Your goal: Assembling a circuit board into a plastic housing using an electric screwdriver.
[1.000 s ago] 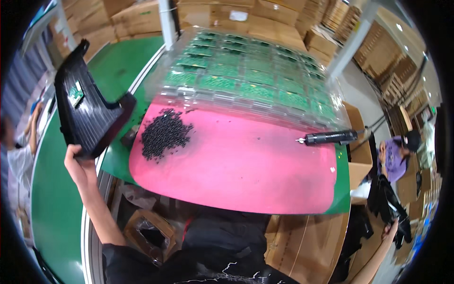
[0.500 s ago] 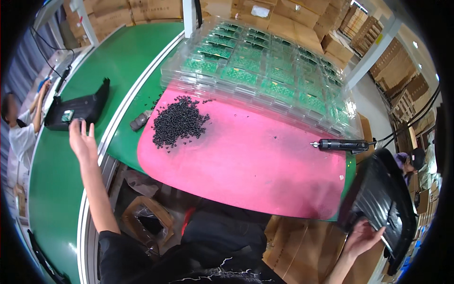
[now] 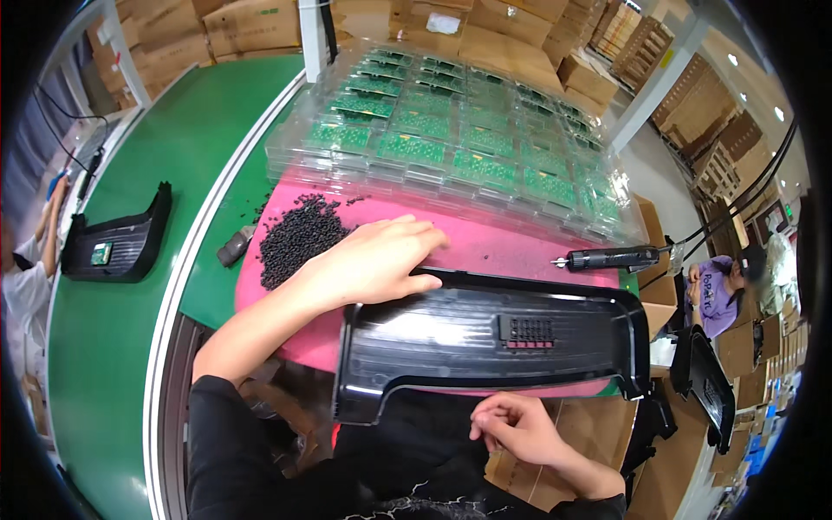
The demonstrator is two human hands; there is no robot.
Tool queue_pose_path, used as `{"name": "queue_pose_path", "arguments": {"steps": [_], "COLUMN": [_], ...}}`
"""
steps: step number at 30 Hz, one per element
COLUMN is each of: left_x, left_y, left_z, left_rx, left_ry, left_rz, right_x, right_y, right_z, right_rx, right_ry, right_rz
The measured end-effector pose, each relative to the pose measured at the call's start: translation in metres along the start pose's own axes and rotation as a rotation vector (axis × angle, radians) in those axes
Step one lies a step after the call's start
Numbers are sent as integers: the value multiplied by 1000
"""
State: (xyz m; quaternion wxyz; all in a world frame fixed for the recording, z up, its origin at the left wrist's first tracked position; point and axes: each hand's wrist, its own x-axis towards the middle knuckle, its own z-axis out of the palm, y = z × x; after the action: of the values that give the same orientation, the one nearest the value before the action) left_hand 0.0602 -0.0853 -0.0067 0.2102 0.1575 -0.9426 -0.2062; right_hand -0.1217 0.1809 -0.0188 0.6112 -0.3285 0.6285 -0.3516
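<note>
A glossy black plastic housing (image 3: 433, 334), shaped like a shallow tray with a cut-out grid, lies across the pink mat (image 3: 299, 334) with its inner side up. My left hand (image 3: 377, 256) reaches over its far left corner with fingers stretched out, thumb along the rim; whether it touches the rim I cannot tell. Beside that hand is a heap of small black screws (image 3: 299, 238). In front of the housing's near edge, my right hand (image 3: 517, 426) has its fingers curled in, nothing visible in them. A black electric screwdriver (image 3: 611, 258) lies beyond the housing.
Stacked clear trays of green circuit boards (image 3: 459, 130) stand at the back. On the green conveyor (image 3: 113, 347) at left sits another black housing (image 3: 121, 238) holding a small board. More housings (image 3: 706, 386) stand at right. People work at both sides.
The black housing came from the right onto the mat, and my right hand has let go of it. My left hand moved from the housing on the conveyor to the mat.
</note>
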Motion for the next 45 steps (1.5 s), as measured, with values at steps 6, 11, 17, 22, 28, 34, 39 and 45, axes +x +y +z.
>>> {"name": "queue_pose_path", "arguments": {"steps": [6,11,17,22,28,34,39,45], "left_x": [2,-1,-2,-4,-5,-7,-2,2], "left_y": [-25,-31,-35,-40,-42,-40,-7,36], "left_z": [23,24,17,18,12,2,-28,-12], "left_rx": [18,-5,-12,39,46,112,112,-179], "left_ry": [-121,26,-27,-6,-7,185,650,124], "left_rz": [69,243,260,270,271,290,218,-18], "right_x": [47,174,321,388,379,281,165,83], "right_y": [-77,-157,-225,-237,-240,-240,-191,-135], "right_z": [-36,-36,-45,-49,-46,-34,-20,-35], "right_rx": [-247,-837,-1336,-1521,-1614,-1353,-1180,-1209], "right_ry": [186,439,676,799,734,680,392,279], "right_rz": [-443,-977,-861,-561,-817,-1576,-1615,-1467]}}
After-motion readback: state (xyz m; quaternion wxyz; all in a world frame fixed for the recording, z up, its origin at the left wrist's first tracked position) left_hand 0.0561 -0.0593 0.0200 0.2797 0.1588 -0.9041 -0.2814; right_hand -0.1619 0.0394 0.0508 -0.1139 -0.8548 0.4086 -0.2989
